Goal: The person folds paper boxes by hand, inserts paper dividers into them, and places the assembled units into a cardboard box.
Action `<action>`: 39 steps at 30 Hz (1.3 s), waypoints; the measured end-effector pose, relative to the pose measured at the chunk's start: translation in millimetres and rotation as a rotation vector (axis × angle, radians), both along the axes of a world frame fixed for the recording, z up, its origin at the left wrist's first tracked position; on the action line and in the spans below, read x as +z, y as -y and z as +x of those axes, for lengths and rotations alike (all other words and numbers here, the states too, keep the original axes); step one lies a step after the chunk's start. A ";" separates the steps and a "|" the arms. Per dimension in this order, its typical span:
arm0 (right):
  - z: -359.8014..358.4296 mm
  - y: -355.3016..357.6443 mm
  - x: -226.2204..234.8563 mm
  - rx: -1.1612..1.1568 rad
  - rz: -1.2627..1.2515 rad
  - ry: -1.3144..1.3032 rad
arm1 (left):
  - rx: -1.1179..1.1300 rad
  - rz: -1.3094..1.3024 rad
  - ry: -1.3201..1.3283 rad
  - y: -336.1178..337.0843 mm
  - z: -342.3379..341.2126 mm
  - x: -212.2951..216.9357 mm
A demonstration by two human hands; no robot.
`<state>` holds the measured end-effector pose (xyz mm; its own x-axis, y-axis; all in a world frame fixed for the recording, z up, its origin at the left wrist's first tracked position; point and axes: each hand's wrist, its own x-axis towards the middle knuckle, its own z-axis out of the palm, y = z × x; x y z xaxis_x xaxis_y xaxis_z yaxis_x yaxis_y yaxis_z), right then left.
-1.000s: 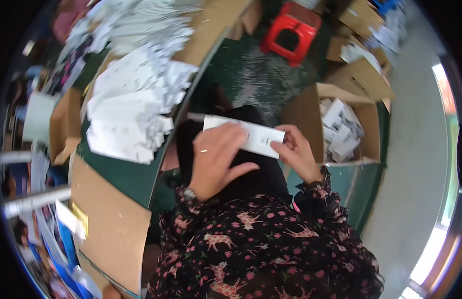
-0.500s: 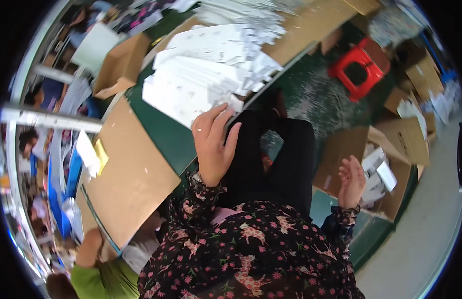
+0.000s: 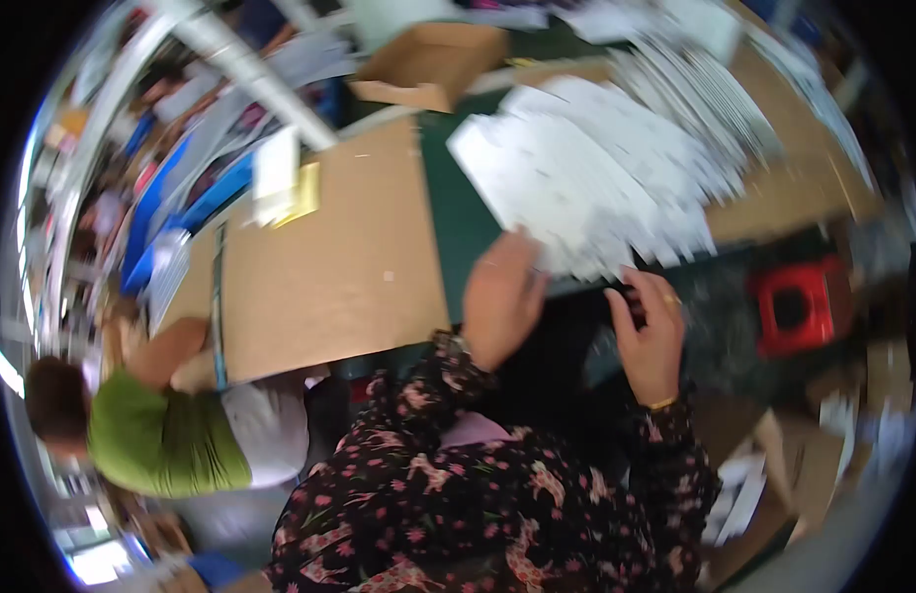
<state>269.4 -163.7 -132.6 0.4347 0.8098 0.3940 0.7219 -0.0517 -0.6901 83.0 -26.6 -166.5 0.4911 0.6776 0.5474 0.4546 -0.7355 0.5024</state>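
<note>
White flat card pieces [image 3: 552, 168] lie fanned in overlapping layers on the green table, their near ends in a ragged row of tabs. My left hand [image 3: 502, 301] is at their near left corner, fingers stretched forward and thumb apart; it is blurred, and whether it touches the cards is unclear. By the near right ends of the cards is my right hand [image 3: 651, 341], with a ring on one finger. Its thumb and fingers are apart, and nothing shows between them.
A brown cardboard sheet [image 3: 329, 267] covers the table's left part, with white and yellow papers [image 3: 277, 178] on it. Beyond stands an open carton [image 3: 433, 64]. A red stool [image 3: 796, 308] and a carton of white pieces [image 3: 740, 494] are at right. A person in green [image 3: 161, 435] sits left.
My view has swung to the right, so the table sits more centrally. My right hand has come from beside the carton to the cards' near edge. My left hand remains near the cards.
</note>
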 end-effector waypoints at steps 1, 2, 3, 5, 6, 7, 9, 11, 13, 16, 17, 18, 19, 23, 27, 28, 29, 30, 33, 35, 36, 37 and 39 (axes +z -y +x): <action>1.0 -20.8 6.1 -0.020 0.069 0.207 | -0.015 -0.015 0.020 2.4 7.5 -1.7; -1.8 -33.2 12.3 -0.054 0.080 0.352 | -0.016 -0.029 0.034 7.2 9.8 -6.8; -2.3 -39.9 14.6 -0.093 0.101 0.493 | -0.027 -0.024 0.048 8.9 13.5 -12.2; -1.8 -48.5 7.6 -0.130 0.012 0.510 | -0.058 -0.051 0.031 10.9 19.7 -13.2; -5.1 -54.4 2.4 -0.074 0.046 0.512 | -0.068 -0.085 0.003 10.8 19.1 -11.5; -8.0 -57.7 -3.0 -0.113 0.049 0.505 | -0.018 -0.072 0.006 10.5 15.9 -12.0; -15.7 -62.5 -2.0 -0.119 0.050 0.502 | -0.010 -0.093 -0.012 15.5 9.2 -11.3; -16.0 -66.6 2.8 -0.169 -0.056 0.194 | -0.011 -0.101 -0.012 13.6 6.3 -11.8; -13.2 -64.3 -0.9 -0.192 -0.115 0.044 | -0.049 -0.172 0.004 13.6 3.7 -12.9; 3.1 -56.3 -19.4 0.066 0.167 -0.628 | -0.135 -0.172 0.012 15.5 -1.7 11.2; 1.8 -50.1 -11.4 0.073 0.169 -0.627 | -0.181 -0.138 0.006 16.7 -7.8 31.1; -2.2 -40.4 4.8 0.018 0.159 -0.659 | -0.222 -0.104 0.001 17.0 -12.8 45.8; -3.7 -30.0 18.7 -0.037 0.149 -0.689 | -0.211 -0.100 0.002 16.4 -15.5 56.9; 10.7 33.4 45.2 0.009 0.145 -0.698 | -0.549 0.081 -0.144 24.9 -15.4 76.0; 19.3 93.1 77.3 -0.027 -0.053 -0.814 | -0.504 0.404 -0.071 51.7 16.2 52.9; 20.4 104.8 78.8 -0.005 -0.039 -0.908 | -0.635 0.310 -0.042 59.3 20.3 54.7; 28.1 118.6 72.9 -0.008 -0.037 -0.908 | -0.765 0.213 -0.014 66.7 24.2 56.6; 39.2 134.0 66.9 0.032 -0.090 -0.924 | -0.895 0.117 0.019 73.9 29.6 55.5; 51.1 166.0 54.4 0.065 -0.196 -0.849 | -0.907 0.179 0.055 93.0 41.8 41.7; 50.9 177.7 49.9 0.053 -0.305 -0.664 | -0.915 0.209 0.071 101.9 45.5 35.5; 47.1 180.4 47.9 0.049 -0.302 -0.664 | -0.933 0.188 0.066 105.5 46.3 34.4; 39.6 179.9 45.6 0.031 -0.278 -0.609 | -0.949 0.168 0.059 107.8 47.0 33.0; 28.2 178.1 39.5 -0.007 -0.230 -0.499 | -0.971 0.149 0.049 112.1 51.0 27.7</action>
